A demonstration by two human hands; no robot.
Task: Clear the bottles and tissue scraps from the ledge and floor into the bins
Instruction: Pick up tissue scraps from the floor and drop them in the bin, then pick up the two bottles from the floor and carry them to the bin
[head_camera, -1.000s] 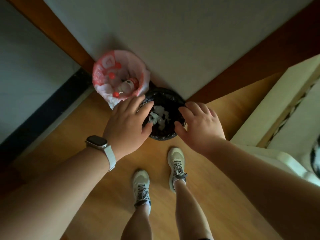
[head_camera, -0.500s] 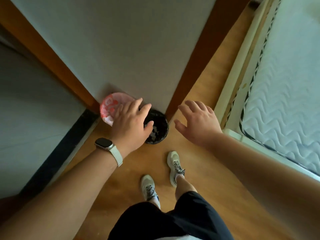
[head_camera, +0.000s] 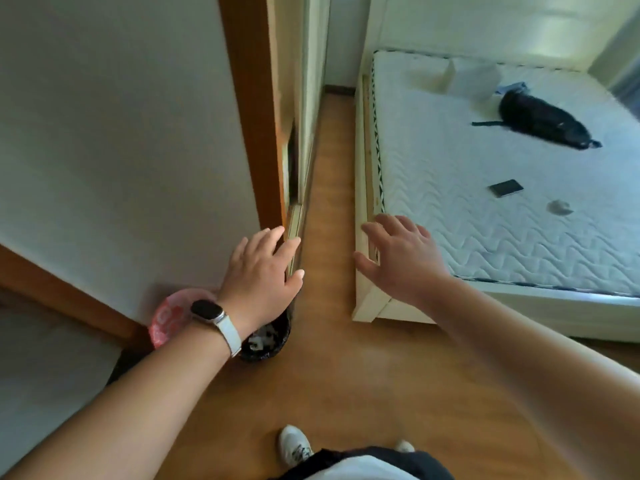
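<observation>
Two bins stand on the wooden floor against the wall at lower left. The bin with a pink-and-white liner is half hidden by my left wrist. Beside it the black bin holds white tissue scraps. My left hand hovers above the bins, fingers spread, holding nothing. My right hand is raised over the corner of the bed frame, also open and empty. A small crumpled white scrap lies on the mattress. No bottle shows outside the bins.
A white quilted mattress on a pale frame fills the right side, with a black bag and a phone on it. A narrow strip of wooden floor runs between the bed and a wardrobe with a brown door frame.
My view has lifted from looking straight down at the bins to looking ahead across the bed. Both hands stayed open and empty and rose away from the bins.
</observation>
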